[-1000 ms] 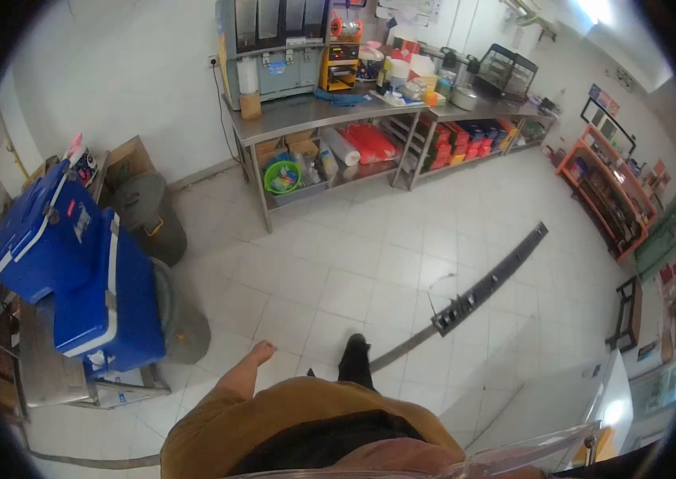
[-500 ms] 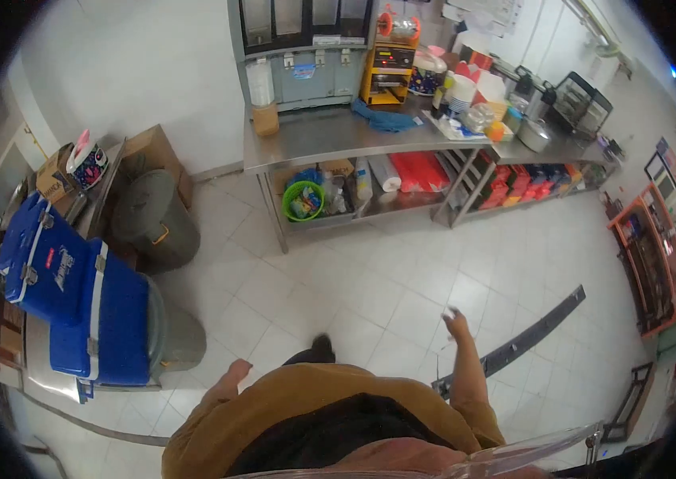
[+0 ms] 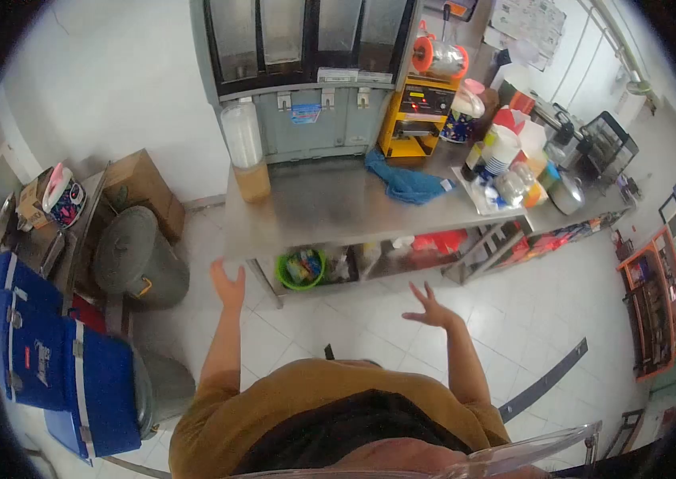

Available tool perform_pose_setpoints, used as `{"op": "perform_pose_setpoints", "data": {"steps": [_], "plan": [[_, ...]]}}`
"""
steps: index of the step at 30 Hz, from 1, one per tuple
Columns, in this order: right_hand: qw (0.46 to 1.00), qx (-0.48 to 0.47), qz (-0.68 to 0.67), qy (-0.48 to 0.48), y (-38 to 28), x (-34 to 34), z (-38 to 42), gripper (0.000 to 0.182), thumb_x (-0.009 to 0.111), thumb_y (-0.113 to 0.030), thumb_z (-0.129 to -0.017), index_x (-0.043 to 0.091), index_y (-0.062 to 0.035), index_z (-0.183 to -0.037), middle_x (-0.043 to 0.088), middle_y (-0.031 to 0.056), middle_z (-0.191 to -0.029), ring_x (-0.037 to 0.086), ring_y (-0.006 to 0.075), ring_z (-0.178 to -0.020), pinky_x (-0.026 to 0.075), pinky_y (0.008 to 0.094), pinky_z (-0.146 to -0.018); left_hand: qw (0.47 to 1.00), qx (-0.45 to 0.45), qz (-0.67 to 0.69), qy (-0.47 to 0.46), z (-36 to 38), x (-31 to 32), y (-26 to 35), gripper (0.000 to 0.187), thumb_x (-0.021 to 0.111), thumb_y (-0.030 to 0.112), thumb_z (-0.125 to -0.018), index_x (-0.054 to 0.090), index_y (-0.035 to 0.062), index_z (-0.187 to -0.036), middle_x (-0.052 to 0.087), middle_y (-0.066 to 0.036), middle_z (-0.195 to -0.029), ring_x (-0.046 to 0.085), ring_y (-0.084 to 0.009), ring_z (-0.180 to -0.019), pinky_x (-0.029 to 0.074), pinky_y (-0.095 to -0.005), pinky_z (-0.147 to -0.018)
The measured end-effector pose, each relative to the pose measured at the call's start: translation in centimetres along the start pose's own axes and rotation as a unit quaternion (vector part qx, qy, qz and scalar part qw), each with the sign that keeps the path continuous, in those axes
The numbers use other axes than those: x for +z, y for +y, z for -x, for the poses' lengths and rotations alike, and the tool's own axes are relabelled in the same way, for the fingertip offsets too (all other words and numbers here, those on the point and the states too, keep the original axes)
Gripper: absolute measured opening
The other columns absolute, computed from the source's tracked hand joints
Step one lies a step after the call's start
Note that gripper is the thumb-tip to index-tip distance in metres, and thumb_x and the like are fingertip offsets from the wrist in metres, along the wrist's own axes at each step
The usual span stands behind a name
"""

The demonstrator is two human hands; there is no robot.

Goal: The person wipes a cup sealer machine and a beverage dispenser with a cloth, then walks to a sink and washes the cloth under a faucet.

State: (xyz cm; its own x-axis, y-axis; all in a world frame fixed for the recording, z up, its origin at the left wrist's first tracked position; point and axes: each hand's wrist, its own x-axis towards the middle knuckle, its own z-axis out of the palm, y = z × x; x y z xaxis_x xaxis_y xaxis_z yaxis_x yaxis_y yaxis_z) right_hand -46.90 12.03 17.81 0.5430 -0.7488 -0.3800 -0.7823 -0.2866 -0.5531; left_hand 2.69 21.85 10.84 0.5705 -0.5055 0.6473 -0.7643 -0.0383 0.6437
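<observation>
My left hand (image 3: 228, 286) is raised in front of the left end of the steel table (image 3: 306, 219), thumb and fingers apart, holding nothing. Over the floor before the table, my right hand (image 3: 431, 308) has its fingers spread and nothing in it. Between the two hands, under the table, sits a green basket (image 3: 300, 268) with packets inside. On the tabletop are a blue cloth (image 3: 410, 182), a clear tall container with a tan base (image 3: 251, 180), and a yellow sealing machine (image 3: 414, 116). A large grey dispenser cabinet (image 3: 322, 120) stands at the back.
Cups and jars crowd a tray (image 3: 505, 180) on the right. A grey lidded bin (image 3: 142, 251) and blue cooler boxes (image 3: 102, 387) stand at left. A dark strip (image 3: 545, 379) lies on the floor at right. An orange rack (image 3: 657, 307) is at far right.
The table and cabinet appear closer. Both hands have risen and reached forward, their fingers now spread apart.
</observation>
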Motion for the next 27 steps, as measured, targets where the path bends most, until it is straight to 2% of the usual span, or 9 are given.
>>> {"op": "perform_pose_setpoints", "data": {"steps": [3,6,12,14,18,21,25,26,27], "plan": [[0.989,-0.108,0.031,0.097,2.5,-4.3,-5.6,0.095,0.068,-0.05,-0.069,0.011,-0.0234,-0.14,0.0,0.0293,-0.14,0.01,0.0441,-0.13,0.019,0.0479,-0.104,1.0,-0.002,-0.025,-0.012,-6.8,6.7,0.7,0.073,0.076,0.031,-0.064,0.039,-0.0049,-0.116,0.045,-0.021,-0.111,0.041,-0.0343,-0.107,0.032,-0.0417,-0.092],[0.964,-0.168,0.162,0.13,5.1,-9.1,-13.6,0.089,0.07,-0.043,-0.067,0.021,-0.0223,-0.138,0.005,0.0213,-0.143,0.012,0.0429,-0.13,0.021,0.0508,-0.102,0.996,-0.068,-0.028,0.047,-11.7,14.1,-0.7,0.092,0.08,0.038,-0.058,0.032,-0.0075,-0.121,0.044,-0.023,-0.115,0.039,-0.0334,-0.112,0.031,-0.0418,-0.096],[0.928,-0.238,0.249,0.141,3.0,-19.5,-30.0,0.075,0.065,-0.04,-0.071,0.03,-0.0206,-0.134,0.016,0.0081,-0.144,0.015,0.03,-0.132,0.018,0.0487,-0.106,0.97,-0.191,0.146,0.029,-18.7,19.5,3.1,0.113,0.085,0.032,-0.052,0.013,-0.0086,-0.13,0.032,-0.023,-0.127,0.035,-0.0331,-0.118,0.029,-0.0401,-0.1],[0.915,-0.285,0.249,0.136,2.9,-20.7,-35.0,0.069,0.062,-0.038,-0.075,0.032,-0.0182,-0.134,0.018,0.0084,-0.143,0.015,0.0302,-0.132,0.017,0.0461,-0.106,0.979,-0.174,0.068,0.083,-19.3,21.7,1.3,0.113,0.085,0.03,-0.051,0.013,-0.0063,-0.131,0.032,-0.023,-0.128,0.035,-0.0325,-0.118,0.03,-0.0397,-0.099],[0.915,-0.31,0.22,0.139,3.6,-18.3,-43.0,0.06,0.056,-0.033,-0.079,0.036,-0.0128,-0.131,0.021,0.0098,-0.142,0.016,0.0302,-0.132,0.018,0.044,-0.107,0.969,-0.205,0.036,0.13,-20.1,23.5,0.4,0.11,0.085,0.024,-0.051,0.014,-0.0026,-0.131,0.034,-0.021,-0.128,0.038,-0.0312,-0.117,0.032,-0.0397,-0.098],[0.93,-0.261,0.149,0.211,2.3,-15.3,-46.3,0.058,0.054,-0.028,-0.079,0.037,-0.0076,-0.13,0.02,0.0134,-0.142,0.016,0.0314,-0.132,0.016,0.044,-0.107,0.967,-0.178,0.085,0.163,-20.5,23.3,1.4,0.097,0.084,0.015,-0.046,0.028,-0.0053,-0.123,0.043,-0.018,-0.116,0.043,-0.0288,-0.11,0.032,-0.04,-0.097],[0.943,-0.269,0.094,0.174,-6.5,-9.1,-45.4,0.059,0.058,-0.018,-0.073,0.038,-0.0021,-0.127,0.023,0.0188,-0.139,0.021,0.0345,-0.129,0.016,0.0424,-0.107,0.972,-0.181,0.017,0.147,-17.7,22.0,-1.3,0.097,0.084,0.016,-0.049,0.026,-0.0054,-0.124,0.043,-0.019,-0.117,0.041,-0.0295,-0.111,0.031,-0.0404,-0.097],[0.934,-0.316,0.086,0.141,-10.2,-8.4,-44.0,0.051,0.047,-0.002,-0.069,0.044,-0.0013,-0.12,0.036,0.0213,-0.13,0.029,0.0357,-0.124,0.024,0.0422,-0.104,0.971,-0.191,0.01,0.143,-17.4,21.3,-0.5,0.098,0.084,0.017,-0.05,0.025,-0.0056,-0.124,0.042,-0.019,-0.117,0.041,-0.0297,-0.111,0.031,-0.0405,-0.097],[0.925,-0.331,0.098,0.157,-11.6,-4.3,-43.6,0.049,0.049,-0.004,-0.07,0.046,-0.002,-0.119,0.037,0.0197,-0.13,0.03,0.0335,-0.124,0.024,0.0418,-0.104,0.97,-0.201,0.002,0.137,-16.9,20.5,0.1,0.098,0.084,0.017,-0.051,0.024,-0.0058,-0.124,0.042,-0.02,-0.117,0.041,-0.0299,-0.112,0.032,-0.0406,-0.097]]}}
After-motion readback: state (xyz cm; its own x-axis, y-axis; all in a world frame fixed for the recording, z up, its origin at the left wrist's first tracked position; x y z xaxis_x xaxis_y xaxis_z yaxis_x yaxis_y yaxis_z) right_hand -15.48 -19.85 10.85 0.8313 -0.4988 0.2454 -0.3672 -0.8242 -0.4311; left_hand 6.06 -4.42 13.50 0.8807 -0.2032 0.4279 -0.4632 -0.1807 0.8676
